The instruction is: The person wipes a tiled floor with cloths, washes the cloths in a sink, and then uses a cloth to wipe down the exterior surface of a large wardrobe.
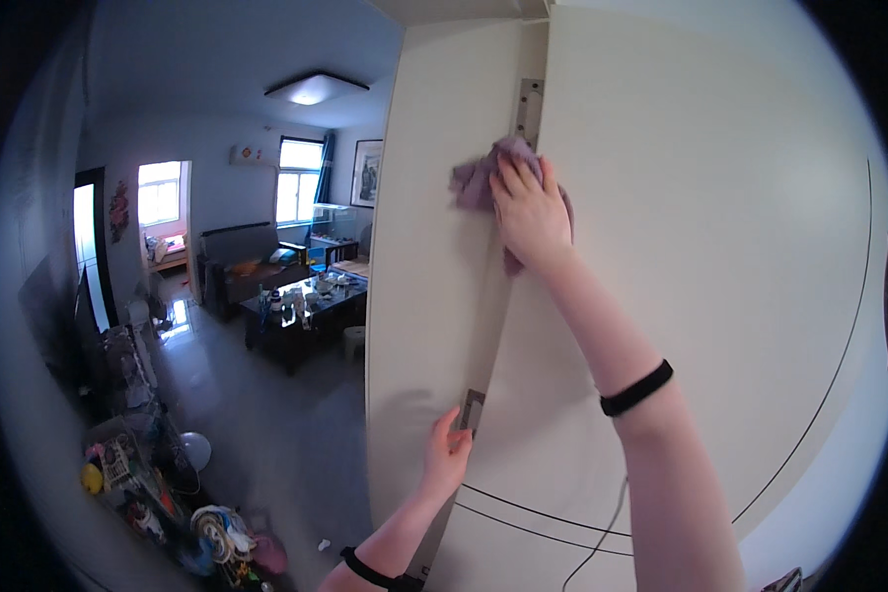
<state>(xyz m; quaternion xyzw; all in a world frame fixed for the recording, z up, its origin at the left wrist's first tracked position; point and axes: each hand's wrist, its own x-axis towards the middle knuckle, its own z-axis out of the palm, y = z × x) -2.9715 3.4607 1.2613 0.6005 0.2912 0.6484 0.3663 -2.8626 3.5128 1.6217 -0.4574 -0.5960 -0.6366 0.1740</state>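
Up high, my right hand (533, 212) presses a mauve cloth (479, 185) against the edge of a white door panel (691, 237), its fingers over the bunched fabric. Part of the cloth hangs out to the left and below the palm. Just above the cloth is a metal plate (530, 104) set into the narrow gap between the panels. Lower down, my left hand (449, 456) is beside a second metal plate (473, 409), thumb and fingers apart and no object visible in it. Whether its fingertips touch the panel edge is hard to tell.
A white side panel (429, 247) stands left of the gap. Beyond it lies a living room with a dark glass coffee table (301, 301) and a sofa (252, 261). Clutter (222, 533) lines the floor at lower left. A thin cable (607, 528) hangs before the lower panel.
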